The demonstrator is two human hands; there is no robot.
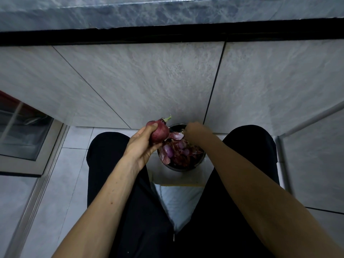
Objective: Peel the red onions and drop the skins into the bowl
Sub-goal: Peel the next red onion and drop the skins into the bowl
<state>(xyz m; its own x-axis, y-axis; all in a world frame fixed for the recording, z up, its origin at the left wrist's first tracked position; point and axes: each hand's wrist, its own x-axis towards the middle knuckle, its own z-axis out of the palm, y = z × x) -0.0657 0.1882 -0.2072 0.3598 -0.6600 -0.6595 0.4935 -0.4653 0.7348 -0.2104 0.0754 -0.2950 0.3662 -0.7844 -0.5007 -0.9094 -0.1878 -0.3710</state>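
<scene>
Between the seated person's knees, on the pale tiled floor (74, 164):

1. Bowl (179, 168), dark metal, round. Stands on the floor tiles close to the foot of the grey tiled wall (149, 81). Holds a heap of skins (183, 151), reddish-purple and papery, piled to the rim; one piece hangs over the rim on the side nearer the left knee. Pale purple rounded shapes show among the skins; whether they are peeled onions I cannot tell.

2. Red onion (160, 132), whole, with a green-white sprout at its top end pointing toward the wall. Held above the bowl's left rim, clear of the floor. A loose flap of skin (176, 135) trails from its right side over the bowl.

3. Left hand (142, 143), bare. Fingers and thumb curled round the red onion, gripping it from below and behind.

4. Right hand (193, 130), bare. Over the far rim of the bowl, back of the hand toward the viewer, fingers bent downward and hidden; whether they pinch anything cannot be told.

5. Dark trousers (115, 183), both legs, flanking the bowl.

6. Glass-fronted frame (28, 138), at the floor's left edge.
</scene>
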